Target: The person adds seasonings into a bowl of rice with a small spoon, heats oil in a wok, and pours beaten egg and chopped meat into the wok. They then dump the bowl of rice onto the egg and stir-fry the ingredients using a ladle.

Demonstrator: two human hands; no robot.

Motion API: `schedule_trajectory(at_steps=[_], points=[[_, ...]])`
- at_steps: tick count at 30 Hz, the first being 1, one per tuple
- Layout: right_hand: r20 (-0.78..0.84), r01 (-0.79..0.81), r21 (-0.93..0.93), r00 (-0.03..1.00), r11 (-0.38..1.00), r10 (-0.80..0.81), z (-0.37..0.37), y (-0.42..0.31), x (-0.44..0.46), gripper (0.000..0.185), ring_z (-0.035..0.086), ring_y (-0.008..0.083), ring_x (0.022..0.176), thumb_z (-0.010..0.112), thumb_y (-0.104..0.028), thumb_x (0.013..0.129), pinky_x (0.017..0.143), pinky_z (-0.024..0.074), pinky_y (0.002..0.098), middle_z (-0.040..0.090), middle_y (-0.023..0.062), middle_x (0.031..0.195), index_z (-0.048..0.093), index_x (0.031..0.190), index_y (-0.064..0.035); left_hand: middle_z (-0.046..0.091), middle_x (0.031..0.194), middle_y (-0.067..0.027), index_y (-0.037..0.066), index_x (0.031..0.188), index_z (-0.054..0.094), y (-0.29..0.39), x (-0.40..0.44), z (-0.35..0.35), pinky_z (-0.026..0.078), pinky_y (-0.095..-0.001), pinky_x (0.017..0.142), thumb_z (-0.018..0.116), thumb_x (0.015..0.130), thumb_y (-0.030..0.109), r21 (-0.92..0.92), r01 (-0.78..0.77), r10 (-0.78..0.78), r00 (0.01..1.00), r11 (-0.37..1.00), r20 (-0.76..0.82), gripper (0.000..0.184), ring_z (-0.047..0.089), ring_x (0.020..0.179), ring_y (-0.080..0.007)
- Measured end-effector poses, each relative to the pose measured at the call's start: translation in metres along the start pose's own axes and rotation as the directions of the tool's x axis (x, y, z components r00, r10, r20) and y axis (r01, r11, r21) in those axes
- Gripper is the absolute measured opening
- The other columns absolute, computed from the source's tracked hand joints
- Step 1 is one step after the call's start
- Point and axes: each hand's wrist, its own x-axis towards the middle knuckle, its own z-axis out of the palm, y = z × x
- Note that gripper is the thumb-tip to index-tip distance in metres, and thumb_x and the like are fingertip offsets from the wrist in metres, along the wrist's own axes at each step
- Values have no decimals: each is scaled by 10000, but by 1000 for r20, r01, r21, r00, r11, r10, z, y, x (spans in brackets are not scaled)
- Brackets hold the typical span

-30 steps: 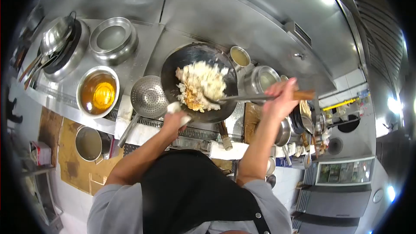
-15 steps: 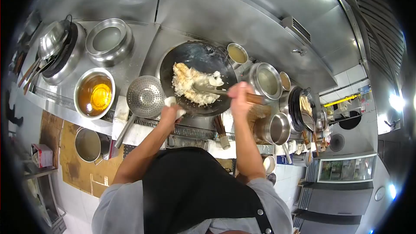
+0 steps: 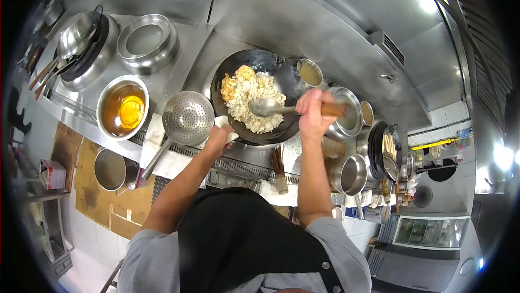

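A dark wok [image 3: 290, 84] holds a mound of white rice [image 3: 244, 89] with orange-brown patches at its upper left. My left hand [image 3: 219, 137] is closed on a folded white cloth [image 3: 221, 121] at the wok's near left rim. My right hand [image 3: 315, 113] grips a metal ladle [image 3: 265, 107] at its wooden handle, over the wok's right side. The ladle's bowl rests on the rice. Just left of the wok lies a perforated strainer [image 3: 188, 118], its handle pointing toward me.
A bowl of amber oil [image 3: 123, 107] stands at the left, with a lidded steel pot [image 3: 147, 43] behind it. Right of the wok are a small pot of liquid [image 3: 310, 72], a larger pot [image 3: 346, 113] and a saucepan [image 3: 352, 175]. A bamboo brush [image 3: 279, 172] lies in front.
The rice has shifted and spread within the wok, and the ladle's bowl now shows over it. My right hand moved left, then slightly right again. My left hand still holds the cloth.
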Motion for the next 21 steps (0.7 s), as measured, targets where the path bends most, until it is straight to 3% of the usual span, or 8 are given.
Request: schedule_trajectory(at_steps=[2, 4, 5, 9, 13, 17, 20, 21], points=[[-17, 55, -2, 998, 999, -55, -4, 39, -11, 331, 485, 101, 528, 588, -151, 1041, 499, 390, 280, 507, 7, 581, 492, 734, -73, 645, 689, -103, -4, 889, 631, 7, -8, 1, 406, -320, 380, 631, 877, 186, -27, 0, -1, 1000, 1000, -12, 191, 551, 464, -161], [29, -157, -108, 986, 982, 161, 11, 55, -5, 316, 484, 100, 532, 584, -152, 1041, 501, 397, 283, 525, 27, 604, 501, 750, -59, 639, 683, -99, -3, 890, 626, 3, -8, 3, 402, -316, 376, 626, 883, 187, -60, -7, 7, 1000, 998, 0, 190, 550, 463, -159], [56, -166, -217, 982, 962, 182, 5, 52, 2, 341, 446, 128, 509, 537, -142, 1060, 493, 417, 298, 479, 45, 591, 451, 740, -63, 637, 679, -97, -2, 891, 624, 3, -5, 3, 399, -314, 374, 624, 886, 188, -77, -12, 12, 1000, 997, 5, 190, 550, 462, -158], [38, 64, 10, 997, 998, -65, 16, 16, -1, 358, 429, 128, 495, 534, -158, 1066, 491, 402, 293, 461, 38, 576, 423, 737, -71, 649, 725, -101, -1, 911, 645, -5, 0, 3, 406, -310, 391, 616, 886, 234, -5, -28, 28, 999, 1000, -15, 238, 544, 474, -172], [134, -139, -201, 977, 970, 168, 18, 54, -3, 351, 446, 131, 512, 532, -132, 1059, 499, 404, 292, 471, 47, 589, 414, 733, -80, 641, 718, -100, -5, 917, 649, -4, 2, 2, 404, -312, 389, 612, 894, 241, -1, -12, 12, 1000, 1000, -4, 249, 541, 472, -171], [76, 8, -10, 997, 1000, -7, 16, 16, 6, 341, 457, 134, 509, 544, -106, 1048, 504, 407, 309, 492, 42, 609, 417, 733, -81, 638, 711, -99, -5, 914, 653, -4, 0, 3, 402, -312, 386, 600, 905, 237, -7, -18, 18, 1000, 1000, -17, 248, 536, 467, -172], [118, -62, -94, 990, 994, 73, 11, 72, -9, 340, 451, 135, 503, 553, -94, 1040, 500, 399, 296, 482, 36, 594, 414, 730, -80, 639, 713, -96, 2, 908, 655, -7, 2, 3, 406, -315, 386, 588, 913, 231, 11, -69, 69, 998, 998, -7, 239, 529, 462, -171], [117, -173, -128, 975, 977, 188, 13, 68, -4, 346, 450, 135, 502, 554, -90, 1038, 502, 403, 299, 469, 33, 576, 407, 725, -85, 640, 715, -95, 3, 911, 655, -6, 1, 2, 409, -315, 388, 589, 912, 232, 12, -54, 54, 999, 998, -2, 238, 529, 465, -170]])
